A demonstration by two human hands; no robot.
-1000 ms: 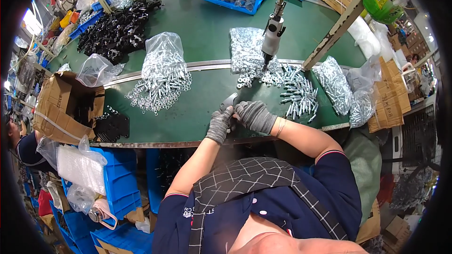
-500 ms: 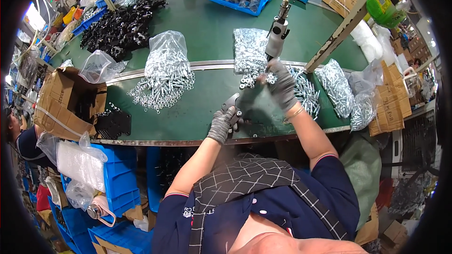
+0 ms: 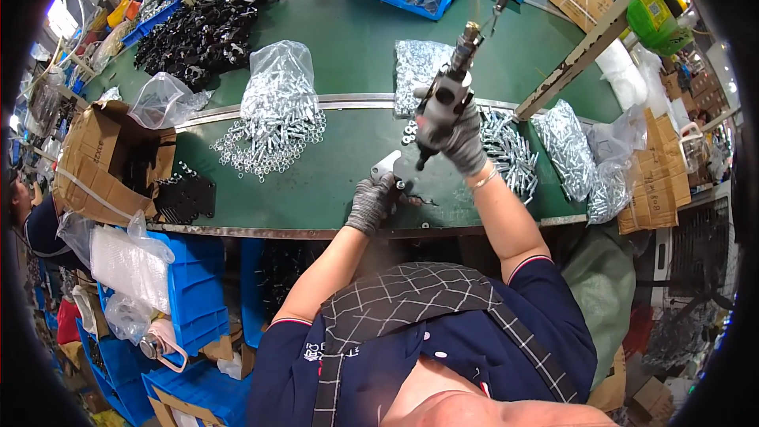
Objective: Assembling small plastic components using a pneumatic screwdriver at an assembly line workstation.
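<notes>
My right hand [image 3: 466, 141], in a grey work glove, grips an air screwdriver [image 3: 447, 95] hung from a hose. The tool's bit end tilts down and left over the green bench. Close to the bench's front edge, my gloved left hand [image 3: 368, 205] is closed on a small silver metal bracket [image 3: 387, 164]. A bolt or bushing [image 3: 400, 185] sticks up beside the fingertips. The bit is above and right of the bracket, apart from it. Behind the tool, a bag of nuts [image 3: 421, 71] is partly covered.
Loose bolts [image 3: 510, 154] lie right of my right hand. A spilled bag of bolts and rings [image 3: 277, 126] sits left of centre. Black parts [image 3: 198, 39] are heaped farther back. A metal post [image 3: 581, 47] rises at right; an open carton [image 3: 99, 162] stands at left.
My right hand has taken hold of the hanging air screwdriver and brought it nearer and down to the left. My left hand still holds the bracket in nearly the same place.
</notes>
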